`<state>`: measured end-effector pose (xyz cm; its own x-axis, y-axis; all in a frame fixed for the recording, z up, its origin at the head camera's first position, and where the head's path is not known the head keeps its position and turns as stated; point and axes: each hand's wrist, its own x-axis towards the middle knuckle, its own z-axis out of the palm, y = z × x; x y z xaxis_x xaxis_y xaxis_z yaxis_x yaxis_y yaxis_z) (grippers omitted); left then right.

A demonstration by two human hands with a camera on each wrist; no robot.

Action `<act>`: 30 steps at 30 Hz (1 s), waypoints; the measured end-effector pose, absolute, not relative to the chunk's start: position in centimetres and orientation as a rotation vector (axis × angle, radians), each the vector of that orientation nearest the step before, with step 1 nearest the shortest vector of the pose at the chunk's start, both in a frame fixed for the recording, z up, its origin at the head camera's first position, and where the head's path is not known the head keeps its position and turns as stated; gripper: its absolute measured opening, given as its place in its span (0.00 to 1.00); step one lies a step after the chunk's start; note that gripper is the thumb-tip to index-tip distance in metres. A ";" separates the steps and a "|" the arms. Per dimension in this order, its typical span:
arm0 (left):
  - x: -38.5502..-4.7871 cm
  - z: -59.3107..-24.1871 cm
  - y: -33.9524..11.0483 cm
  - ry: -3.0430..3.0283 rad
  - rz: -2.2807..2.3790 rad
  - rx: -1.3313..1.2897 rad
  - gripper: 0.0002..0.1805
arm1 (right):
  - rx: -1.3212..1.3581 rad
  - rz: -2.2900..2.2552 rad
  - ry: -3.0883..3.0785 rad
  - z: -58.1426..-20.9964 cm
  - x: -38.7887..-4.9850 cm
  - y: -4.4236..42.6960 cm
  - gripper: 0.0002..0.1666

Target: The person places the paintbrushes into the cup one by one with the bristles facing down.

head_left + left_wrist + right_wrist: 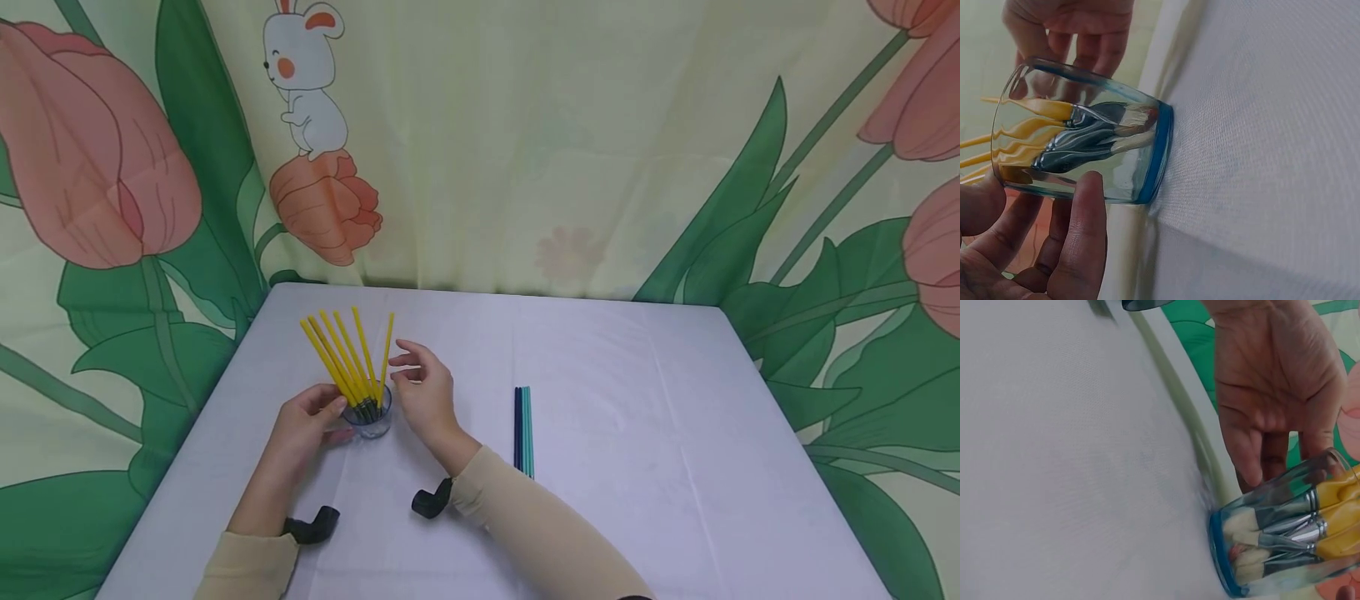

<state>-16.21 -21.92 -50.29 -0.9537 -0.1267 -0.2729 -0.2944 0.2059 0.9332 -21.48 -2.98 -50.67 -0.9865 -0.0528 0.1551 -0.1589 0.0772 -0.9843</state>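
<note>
A clear glass cup (372, 428) with a blue base stands on the table, holding several paintbrushes (347, 354) with yellow handles. Their bristles (1249, 537) point down inside the glass and the handles fan out above the rim. My left hand (303, 421) grips the cup from its left side, thumb near the rim. On the other side, my right hand (427, 396) hovers beside the rightmost brush handle, fingers bent loosely and holding nothing. In the left wrist view, the right hand (1072, 28) appears behind the glass.
Dark blue and teal sticks (523, 425) lie side by side on the white-covered table (637, 467), right of the cup and partly behind the right forearm. A curtain (480, 150) printed with tulips and a rabbit hangs behind the table. Each wrist wears a black device (313, 527).
</note>
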 end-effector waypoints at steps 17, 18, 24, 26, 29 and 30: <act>-16.3 -50.3 -21.8 2.358 1.829 -0.413 0.22 | 0.109 2.156 -2.216 -50.2 -21.3 0.2 0.33; -16.3 -50.3 -21.8 2.357 1.829 -0.415 0.22 | 0.104 2.157 -2.220 -50.2 -21.2 0.4 0.33; -16.3 -50.4 -21.8 2.357 1.827 -0.416 0.22 | 0.057 2.180 -2.232 -50.2 -21.0 1.6 0.33; -16.3 -50.4 -21.8 2.363 1.826 -0.416 0.22 | 0.044 2.185 -2.235 -50.2 -20.9 2.1 0.33; -16.3 -50.4 -21.8 2.370 1.822 -0.423 0.22 | 0.042 2.181 -2.233 -50.2 -20.8 2.9 0.33; -16.3 -50.4 -21.8 2.371 1.822 -0.424 0.22 | 0.039 2.178 -2.234 -50.2 -20.8 3.2 0.33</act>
<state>-16.30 -21.77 -50.38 -0.9533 -0.1464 -0.2641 -0.2929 0.2354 0.9267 -20.82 3.17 -50.23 -0.9995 -0.0031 0.0328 -0.0328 0.0252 -0.9991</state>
